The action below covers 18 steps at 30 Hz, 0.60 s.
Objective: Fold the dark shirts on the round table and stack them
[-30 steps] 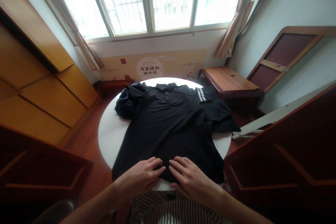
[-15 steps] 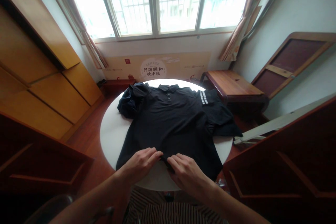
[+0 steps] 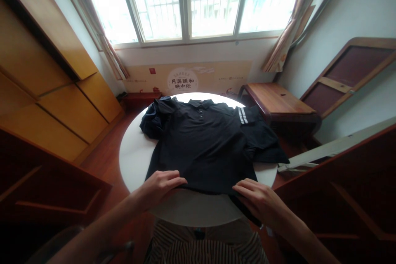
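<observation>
Our right hand (image 3: 259,195) is pinched on the hem of a black polo shirt (image 3: 202,148), thumb and fingers together with the cloth between them. Our left hand (image 3: 162,183) has its fingertips close together at the same hem; whether they clamp it or just press on it, we can't make out. The two hands are well apart, the hem (image 3: 202,192) running between them.

The shirt lies on a round white table (image 3: 136,163), its collar (image 3: 200,103) by the far edge and its hem short of the near edge, so a bare strip of tabletop shows on our side. We judge the step in hand to be drawing the hem out straight — the next move would call for matched tension from both hands and a look at the slack fold (image 3: 245,210) that dangles under the right one at the near right edge.

As for the shirt, it lies front up, its button placket (image 3: 201,114) facing us. The body is fairly flat, with soft creases across the middle. Two pale stripes (image 3: 243,115) mark the sleeve on the right, where dark cloth (image 3: 267,146) spills past the table's right edge. Towards the far left edge sits a crumpled navy bundle (image 3: 151,123) — sleeve or separate garment, we can't say.
</observation>
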{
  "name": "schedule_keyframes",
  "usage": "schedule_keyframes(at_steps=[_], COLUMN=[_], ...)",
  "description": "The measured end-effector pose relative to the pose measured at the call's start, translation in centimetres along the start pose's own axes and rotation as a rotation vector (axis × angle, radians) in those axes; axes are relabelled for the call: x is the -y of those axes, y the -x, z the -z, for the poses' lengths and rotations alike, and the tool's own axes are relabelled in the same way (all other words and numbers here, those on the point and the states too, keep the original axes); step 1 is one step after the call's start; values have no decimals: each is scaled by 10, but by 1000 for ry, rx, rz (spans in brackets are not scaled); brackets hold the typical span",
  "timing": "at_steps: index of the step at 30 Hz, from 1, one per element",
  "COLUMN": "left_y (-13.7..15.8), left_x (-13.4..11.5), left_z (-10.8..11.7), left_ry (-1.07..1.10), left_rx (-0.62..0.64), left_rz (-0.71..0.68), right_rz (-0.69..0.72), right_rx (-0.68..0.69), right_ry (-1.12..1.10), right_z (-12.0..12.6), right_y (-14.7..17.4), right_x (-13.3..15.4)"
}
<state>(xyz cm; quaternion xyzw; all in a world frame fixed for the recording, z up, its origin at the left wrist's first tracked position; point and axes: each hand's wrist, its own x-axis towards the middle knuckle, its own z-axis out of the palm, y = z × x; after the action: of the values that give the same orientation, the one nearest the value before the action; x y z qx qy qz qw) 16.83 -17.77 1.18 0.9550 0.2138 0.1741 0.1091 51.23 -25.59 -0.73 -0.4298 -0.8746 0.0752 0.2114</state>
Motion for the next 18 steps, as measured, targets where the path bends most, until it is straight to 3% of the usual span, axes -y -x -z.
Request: schedule_keyframes(at_steps=[6,12,15,18], left_y=[0,7,17,27], left_x=[5,12,14,10], left_z=[4,5,6,11], left_ry=[78,-2,35,196], left_rx=[-80,-36,26,221], left_rz=[8,260,339,355], right_rz=[-81,-141,-116,-97], right_rx=[-155,-330,-225,-10], right_ry=[94,120,9,-41], right_z=[4,38,62,72], right_y=[27,48,53,51], right_x=[-24,-43,-35,-22])
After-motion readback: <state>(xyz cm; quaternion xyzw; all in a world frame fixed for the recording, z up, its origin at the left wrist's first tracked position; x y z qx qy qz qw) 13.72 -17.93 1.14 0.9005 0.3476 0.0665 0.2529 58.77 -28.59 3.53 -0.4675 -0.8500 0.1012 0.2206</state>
